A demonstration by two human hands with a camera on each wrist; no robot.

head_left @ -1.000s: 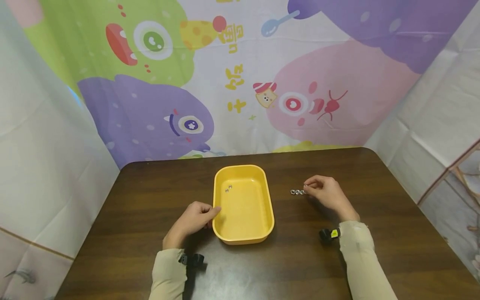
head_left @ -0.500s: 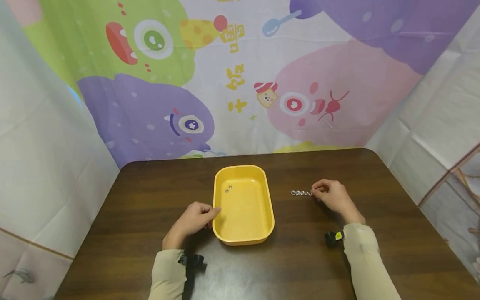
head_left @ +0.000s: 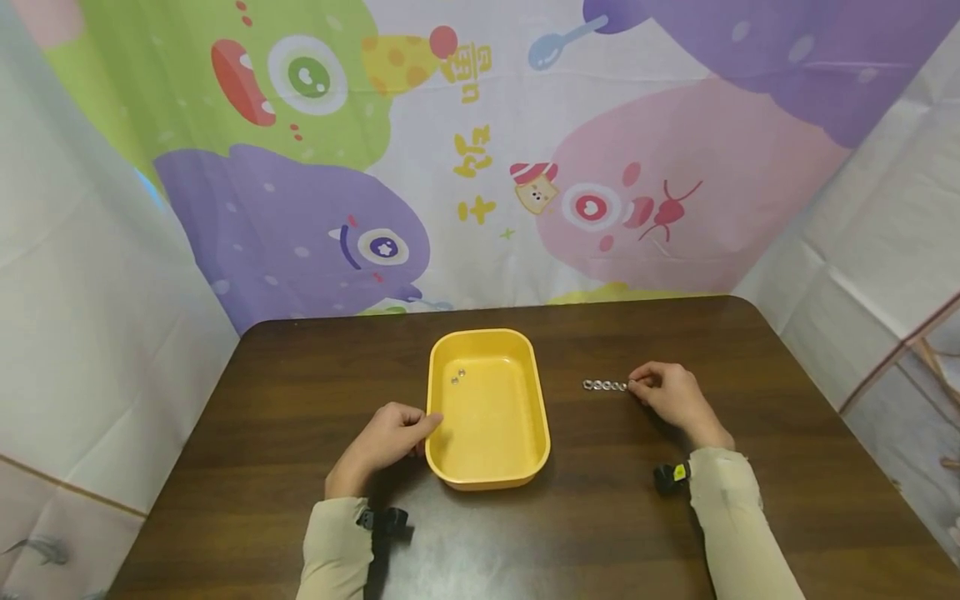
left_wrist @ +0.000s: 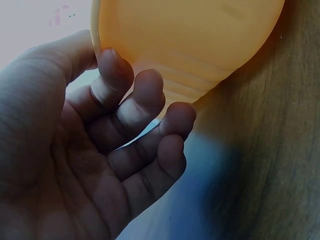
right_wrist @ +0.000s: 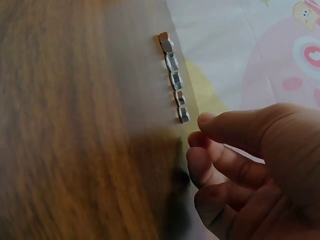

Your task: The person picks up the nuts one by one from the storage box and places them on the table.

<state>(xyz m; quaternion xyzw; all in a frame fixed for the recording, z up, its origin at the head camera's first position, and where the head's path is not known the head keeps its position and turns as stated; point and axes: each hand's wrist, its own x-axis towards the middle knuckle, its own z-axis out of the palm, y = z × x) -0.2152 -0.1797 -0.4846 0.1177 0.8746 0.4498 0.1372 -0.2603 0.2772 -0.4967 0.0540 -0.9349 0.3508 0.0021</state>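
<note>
A yellow plastic tray (head_left: 491,482) stands on the brown table, with two small metal nuts (head_left: 458,377) lying inside towards its far left. My left hand (head_left: 390,433) pinches the tray's left wall, thumb over the rim and fingers curled outside; the left wrist view shows these fingers (left_wrist: 150,92) at the wall. To the tray's right, several hex nuts (right_wrist: 175,80) form a straight row, touching or nearly touching. Just off the row's right end is my right hand (head_left: 671,396). Its thumb and loosely bent fingers (right_wrist: 200,165) show nothing held, and a small gap separates them from the last nut.
The dark wooden table (head_left: 592,533) ends at a printed cartoon curtain (head_left: 480,167) behind it. Pale cloth hangs on both sides. A black wrist camera (head_left: 393,522) sits on the left wrist, another wrist camera (head_left: 666,477) on the right.
My right hand has set a nut down at the right end of the row, let go of it and shifted slightly right. The left hand and tray stay put.
</note>
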